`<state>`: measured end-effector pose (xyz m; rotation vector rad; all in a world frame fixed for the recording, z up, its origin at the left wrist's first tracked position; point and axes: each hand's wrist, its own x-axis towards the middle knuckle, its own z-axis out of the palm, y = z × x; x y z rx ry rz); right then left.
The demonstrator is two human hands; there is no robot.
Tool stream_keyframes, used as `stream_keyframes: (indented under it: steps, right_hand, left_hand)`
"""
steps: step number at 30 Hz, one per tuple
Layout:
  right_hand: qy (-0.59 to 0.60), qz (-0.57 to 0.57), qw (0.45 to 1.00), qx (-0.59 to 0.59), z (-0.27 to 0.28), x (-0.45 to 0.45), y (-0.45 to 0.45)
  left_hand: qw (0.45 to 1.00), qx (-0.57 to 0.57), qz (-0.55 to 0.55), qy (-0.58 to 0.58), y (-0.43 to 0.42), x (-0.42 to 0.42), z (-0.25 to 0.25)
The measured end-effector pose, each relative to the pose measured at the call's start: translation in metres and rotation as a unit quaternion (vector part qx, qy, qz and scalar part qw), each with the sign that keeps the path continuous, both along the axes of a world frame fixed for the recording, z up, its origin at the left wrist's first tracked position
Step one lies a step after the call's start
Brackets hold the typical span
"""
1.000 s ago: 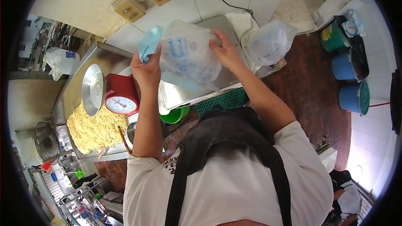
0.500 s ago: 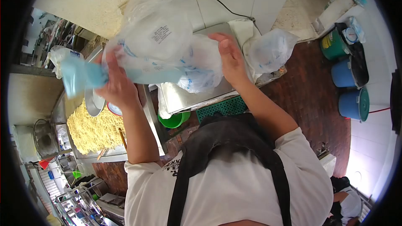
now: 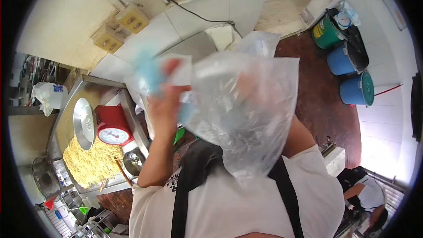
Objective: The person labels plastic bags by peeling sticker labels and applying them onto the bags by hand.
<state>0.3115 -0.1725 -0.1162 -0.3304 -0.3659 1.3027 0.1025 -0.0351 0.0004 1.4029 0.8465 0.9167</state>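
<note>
A large clear plastic bag spreads in front of my chest, its lower part hanging over the black apron. My left hand is raised at the bag's left side, closed around a crumpled light-blue plastic bag, which is blurred by motion. Some of the same blue shows below the fingers. My right hand appears only as a blur through the clear plastic; whether it is inside or behind the bag I cannot tell, and its fingers are not distinct.
Left, on a metal table, are a noodle heap, a metal pan, a red dial scale and a steel bowl. Lidded buckets line the right wall. Another person is at lower right. Another clear bag lies behind.
The clear bag has come down and nearer my chest, now covering my right hand. My left hand moved right with the light-blue plastic bag. The view shifted, revealing the red scale.
</note>
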Motion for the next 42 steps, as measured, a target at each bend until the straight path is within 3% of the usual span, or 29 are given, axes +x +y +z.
stream_keyframes:
  steps: [3, 6, 7, 11, 16, 20, 22, 23, 26, 27, 29, 31, 35, 38, 39, 40, 41, 42]
  right_hand:
    - [0.002, -0.035, 0.998, -0.044, -0.019, 0.028, -0.031]
    - [-0.011, -0.07, 0.994, -0.084, -0.03, 0.064, -0.053]
    - [-0.018, -0.081, 0.992, -0.095, -0.032, 0.077, -0.056]
    - [-0.045, -0.119, 0.983, -0.131, -0.046, 0.14, -0.049]
    - [-0.079, -0.149, 0.971, -0.172, -0.084, 0.199, -0.013]
    - [-0.112, -0.174, 0.958, -0.198, -0.173, 0.203, 0.005]
    - [-0.154, -0.122, 0.967, -0.163, -0.203, 0.207, 0.002]
    - [-0.582, -0.18, 0.764, -0.212, -0.222, 0.21, 0.0]
    - [-0.78, -0.148, 0.575, -0.198, -0.282, 0.218, 0.006]
    - [-0.735, -0.224, 0.606, -0.205, -0.302, 0.212, 0.007]
    - [-0.622, -0.16, 0.714, -0.279, -0.257, 0.198, 0.019]
    - [-0.58, -0.144, 0.731, -0.33, -0.249, 0.191, 0.029]
    - [-0.642, -0.066, 0.717, -0.264, -0.288, 0.213, 0.053]
    - [-0.666, -0.046, 0.699, -0.257, -0.251, 0.231, 0.052]
    - [-0.687, -0.047, 0.683, -0.243, -0.23, 0.238, 0.043]
    - [-0.707, -0.046, 0.667, -0.231, -0.204, 0.24, 0.035]
    - [-0.653, -0.02, 0.71, -0.261, -0.166, 0.238, 0.026]
    - [-0.595, 0.004, 0.748, -0.293, -0.121, 0.236, 0.015]
  left_hand:
    - [0.948, -0.271, -0.152, 0.066, -0.02, 0.037, -0.083]
    - [0.907, -0.337, -0.251, 0.007, -0.015, 0.06, -0.092]
    - [0.873, -0.361, -0.31, -0.105, 0.002, 0.064, -0.121]
    - [0.851, -0.423, -0.181, -0.255, 0.026, 0.142, -0.123]
    - [0.906, -0.399, -0.04, -0.137, 0.044, 0.229, -0.184]
    - [0.96, -0.236, -0.097, 0.119, 0.052, 0.231, -0.297]
    - [0.918, -0.389, -0.081, -0.008, 0.034, 0.227, -0.322]
    - [0.901, -0.424, -0.071, -0.062, 0.028, 0.226, -0.331]
    - [0.866, -0.458, -0.039, -0.194, 0.015, 0.227, -0.344]
    - [0.844, -0.491, -0.033, -0.212, 0.014, 0.229, -0.337]
    - [0.796, -0.552, -0.02, -0.248, 0.019, 0.235, -0.313]
    - [0.787, -0.58, -0.006, -0.211, 0.038, 0.234, -0.358]
    - [0.78, -0.59, 0.019, -0.208, 0.048, 0.228, -0.446]
    - [0.778, -0.586, 0.022, -0.225, 0.051, 0.232, -0.479]
    - [0.896, -0.44, 0.003, -0.057, 0.051, 0.229, -0.464]
    - [0.956, -0.268, -0.016, 0.116, 0.045, 0.22, -0.428]
    - [0.954, -0.082, -0.036, 0.285, 0.035, 0.212, -0.39]
    - [0.969, -0.12, -0.035, 0.213, 0.021, 0.205, -0.348]
